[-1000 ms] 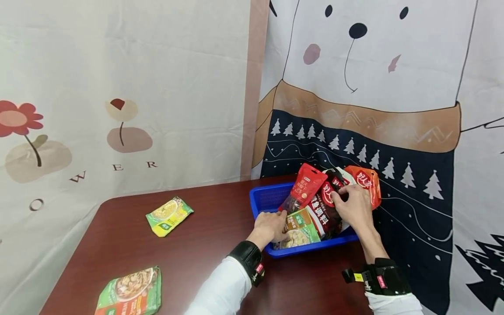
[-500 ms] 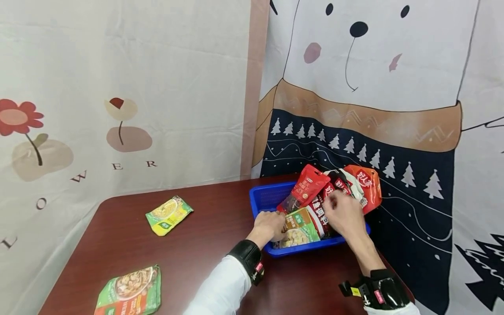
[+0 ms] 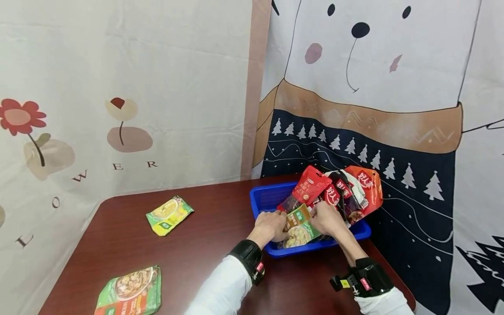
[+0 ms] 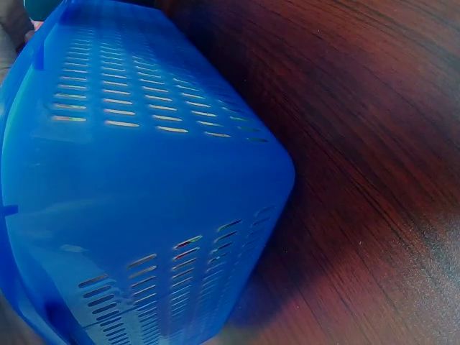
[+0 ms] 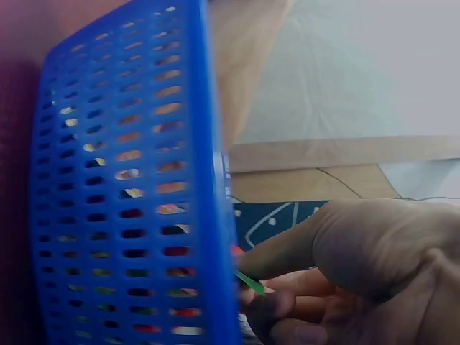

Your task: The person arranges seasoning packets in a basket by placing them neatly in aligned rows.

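Note:
A blue basket [image 3: 257,203] full of food packets stands at the table's back right. My left hand [image 3: 269,226] reaches over its left front rim, fingers bent at the left edge of a green-and-brown food packet [image 3: 299,232]. The opposite edge of that packet is pinched by my right hand [image 3: 327,220]; the right wrist view has a green corner between thumb and fingers. Behind it lean a red packet [image 3: 311,186], dark red packets [image 3: 331,195] and an orange packet [image 3: 370,186]. The basket wall [image 4: 144,172] hides most of my left hand in its wrist view.
On the brown table [image 3: 204,245], a yellow-green packet [image 3: 169,215] lies at the back left and a larger green-and-orange packet [image 3: 131,291] at the front left. A printed curtain [image 3: 177,87] hangs right behind the table and basket.
My right hand has moved left and down from the dark red packets to the green-and-brown packet's right edge. That packet's top now sits slightly higher and tilted. My left hand has stayed put.

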Available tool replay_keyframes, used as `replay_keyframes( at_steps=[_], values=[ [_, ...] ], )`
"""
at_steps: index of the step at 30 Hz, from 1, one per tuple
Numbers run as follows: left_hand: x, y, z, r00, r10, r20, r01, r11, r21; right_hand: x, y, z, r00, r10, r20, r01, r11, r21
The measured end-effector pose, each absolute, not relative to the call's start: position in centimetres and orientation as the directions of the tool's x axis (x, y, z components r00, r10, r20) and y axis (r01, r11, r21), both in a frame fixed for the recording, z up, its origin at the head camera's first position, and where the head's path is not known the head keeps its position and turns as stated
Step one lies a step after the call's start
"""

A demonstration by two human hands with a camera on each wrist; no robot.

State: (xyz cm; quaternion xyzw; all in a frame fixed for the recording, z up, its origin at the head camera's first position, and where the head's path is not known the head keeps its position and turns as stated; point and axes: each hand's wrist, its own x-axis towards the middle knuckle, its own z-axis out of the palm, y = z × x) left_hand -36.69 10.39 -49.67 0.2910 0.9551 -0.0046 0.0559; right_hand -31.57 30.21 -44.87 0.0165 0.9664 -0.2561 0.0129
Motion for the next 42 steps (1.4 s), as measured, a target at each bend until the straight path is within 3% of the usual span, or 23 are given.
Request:
replay_keyframes(
  at_steps=[10,25,34,42],
  values=[
    [-36.0,10.6,-49.2,-0.841,0.509,-0.183,0.522,0.852,-0.027,-31.3,30.9,-43.6,-0.995,0.072,-0.065,0.092,0.904,-0.418],
    [-36.3,10.7,-49.8,-0.836,0.543,-0.079,0.548,0.833,-0.074,-30.8,30.6,-44.4,-0.996,0.042,-0.084,0.073,0.904,-0.422],
    [-36.2,10.9,-49.4,-0.849,0.523,-0.079,0.528,0.831,-0.175,-31.0,30.7,-44.6,-0.996,0.026,-0.085,0.058,0.916,-0.396],
    [-36.2,10.3,-49.1,-0.844,0.530,-0.090,0.537,0.836,-0.115,-30.9,30.7,-44.6,-0.997,0.042,-0.065,0.065,0.911,-0.408]
  ],
)
